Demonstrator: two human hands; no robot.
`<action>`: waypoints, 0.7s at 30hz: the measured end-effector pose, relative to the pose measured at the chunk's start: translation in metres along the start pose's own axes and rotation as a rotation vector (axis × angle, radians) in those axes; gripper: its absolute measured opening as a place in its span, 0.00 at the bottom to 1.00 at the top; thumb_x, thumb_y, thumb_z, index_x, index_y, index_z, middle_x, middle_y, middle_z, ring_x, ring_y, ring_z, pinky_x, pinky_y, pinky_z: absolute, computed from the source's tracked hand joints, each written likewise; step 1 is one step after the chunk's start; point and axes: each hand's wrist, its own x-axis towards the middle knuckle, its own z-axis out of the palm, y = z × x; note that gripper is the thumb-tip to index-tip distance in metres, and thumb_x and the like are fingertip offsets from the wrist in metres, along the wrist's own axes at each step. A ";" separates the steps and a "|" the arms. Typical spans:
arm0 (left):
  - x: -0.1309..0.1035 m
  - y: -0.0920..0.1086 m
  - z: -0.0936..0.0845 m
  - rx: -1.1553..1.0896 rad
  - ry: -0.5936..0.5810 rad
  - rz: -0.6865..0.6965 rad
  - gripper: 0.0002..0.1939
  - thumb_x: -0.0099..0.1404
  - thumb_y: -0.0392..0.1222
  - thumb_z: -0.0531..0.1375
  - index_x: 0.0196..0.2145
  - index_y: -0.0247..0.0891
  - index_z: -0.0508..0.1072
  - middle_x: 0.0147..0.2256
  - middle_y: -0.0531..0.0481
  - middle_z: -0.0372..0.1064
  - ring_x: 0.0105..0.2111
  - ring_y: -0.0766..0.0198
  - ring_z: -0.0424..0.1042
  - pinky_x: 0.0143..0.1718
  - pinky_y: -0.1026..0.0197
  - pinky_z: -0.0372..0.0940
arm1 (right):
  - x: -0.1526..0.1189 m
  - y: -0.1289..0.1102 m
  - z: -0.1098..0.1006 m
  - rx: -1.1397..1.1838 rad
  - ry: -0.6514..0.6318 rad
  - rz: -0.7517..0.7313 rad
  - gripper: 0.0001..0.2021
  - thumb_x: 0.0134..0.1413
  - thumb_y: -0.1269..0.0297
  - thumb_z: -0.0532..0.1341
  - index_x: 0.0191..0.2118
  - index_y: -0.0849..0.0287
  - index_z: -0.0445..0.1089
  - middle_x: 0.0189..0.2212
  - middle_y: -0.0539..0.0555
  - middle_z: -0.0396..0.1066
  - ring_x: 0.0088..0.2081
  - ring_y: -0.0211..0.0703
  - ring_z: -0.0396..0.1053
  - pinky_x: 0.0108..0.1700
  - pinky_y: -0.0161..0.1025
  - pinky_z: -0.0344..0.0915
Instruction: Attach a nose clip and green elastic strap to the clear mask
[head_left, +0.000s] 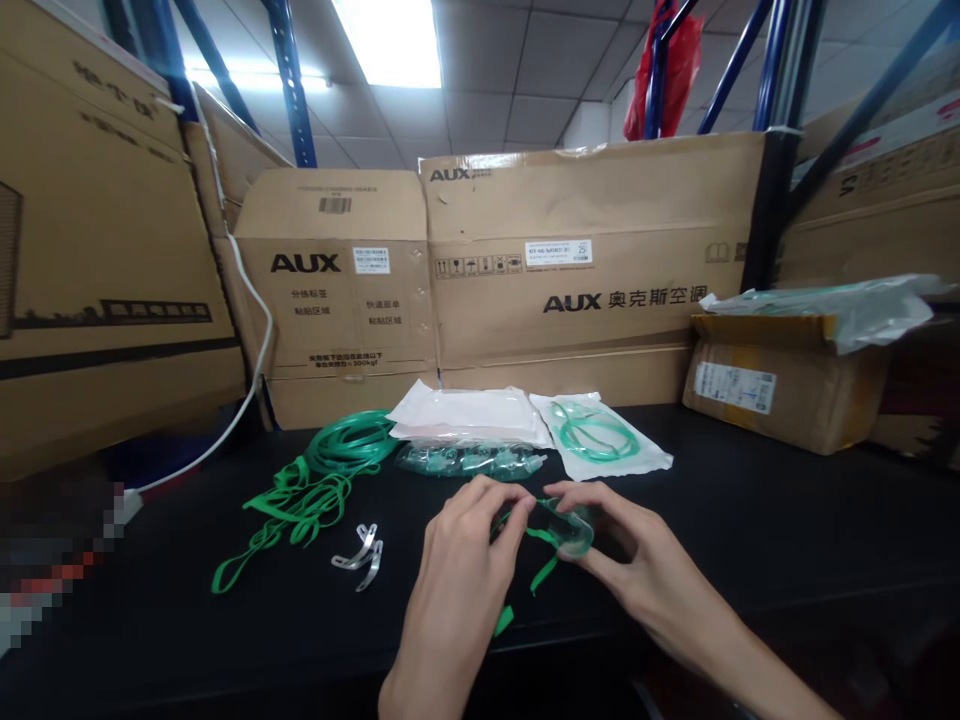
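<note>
Near the front of the black table, my right hand point(637, 550) grips a clear green-tinted oxygen mask point(576, 535) between thumb and fingers. At the mask's left side, the thumb and index finger of my left hand point(466, 560) are pinched together, apparently on the green elastic strap point(544, 574). The strap hangs below the mask, and part of it runs behind my left hand. To the left lie a few bent metal nose clips point(361, 555). Beyond them is a tangle of green elastic straps point(300, 510).
Coiled green tubing point(349, 440) lies behind the straps. White packets point(472, 412) rest behind bagged masks point(469, 461), beside a pack of tubing point(596, 437). An open carton point(780, 375) stands at right; large cardboard boxes point(600, 230) wall the back. A white cable point(264, 330) hangs left.
</note>
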 end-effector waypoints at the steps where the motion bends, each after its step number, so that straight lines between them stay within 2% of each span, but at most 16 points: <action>1: 0.000 0.001 0.000 0.000 0.001 -0.004 0.08 0.72 0.38 0.58 0.36 0.44 0.77 0.37 0.54 0.76 0.38 0.59 0.76 0.40 0.58 0.64 | 0.000 0.001 0.000 -0.008 0.003 -0.013 0.10 0.61 0.69 0.65 0.47 0.48 0.73 0.57 0.52 0.73 0.56 0.49 0.73 0.58 0.48 0.70; 5: 0.000 0.002 0.000 -0.004 0.002 -0.018 0.07 0.70 0.37 0.59 0.34 0.43 0.76 0.35 0.54 0.76 0.36 0.59 0.76 0.38 0.58 0.64 | -0.001 0.000 0.000 -0.045 -0.004 -0.075 0.11 0.61 0.68 0.65 0.48 0.49 0.74 0.56 0.54 0.74 0.56 0.51 0.73 0.58 0.49 0.71; 9: 0.000 0.003 -0.001 -0.025 -0.010 -0.020 0.09 0.74 0.40 0.56 0.38 0.44 0.77 0.38 0.54 0.76 0.38 0.59 0.76 0.40 0.58 0.64 | -0.003 -0.008 -0.002 -0.050 -0.017 -0.062 0.13 0.59 0.60 0.69 0.49 0.49 0.76 0.59 0.56 0.72 0.60 0.55 0.70 0.61 0.50 0.69; 12: -0.002 0.003 -0.001 -0.050 -0.043 -0.018 0.09 0.75 0.40 0.56 0.39 0.45 0.77 0.39 0.55 0.76 0.40 0.59 0.76 0.42 0.58 0.64 | -0.004 -0.012 -0.003 0.021 -0.013 0.007 0.09 0.65 0.54 0.64 0.44 0.50 0.78 0.59 0.56 0.71 0.58 0.55 0.72 0.54 0.45 0.75; 14: -0.003 0.004 -0.001 -0.069 -0.071 -0.009 0.09 0.76 0.40 0.56 0.39 0.46 0.77 0.39 0.55 0.76 0.42 0.58 0.76 0.43 0.58 0.63 | -0.004 -0.012 -0.004 0.078 0.018 0.040 0.10 0.68 0.54 0.60 0.44 0.50 0.77 0.56 0.55 0.73 0.56 0.52 0.74 0.51 0.41 0.75; 17: -0.005 0.005 0.000 -0.081 -0.109 0.015 0.09 0.76 0.39 0.57 0.39 0.47 0.76 0.39 0.56 0.75 0.42 0.59 0.75 0.45 0.57 0.63 | -0.002 -0.009 -0.002 0.105 0.037 0.049 0.07 0.67 0.57 0.62 0.46 0.49 0.76 0.52 0.53 0.75 0.53 0.47 0.75 0.53 0.39 0.73; 21: -0.006 0.006 0.000 -0.064 -0.139 0.031 0.08 0.75 0.37 0.58 0.38 0.47 0.75 0.39 0.57 0.75 0.44 0.58 0.74 0.49 0.55 0.62 | 0.000 -0.006 -0.001 0.073 0.046 0.033 0.05 0.65 0.59 0.64 0.38 0.51 0.77 0.53 0.52 0.74 0.53 0.46 0.74 0.50 0.37 0.73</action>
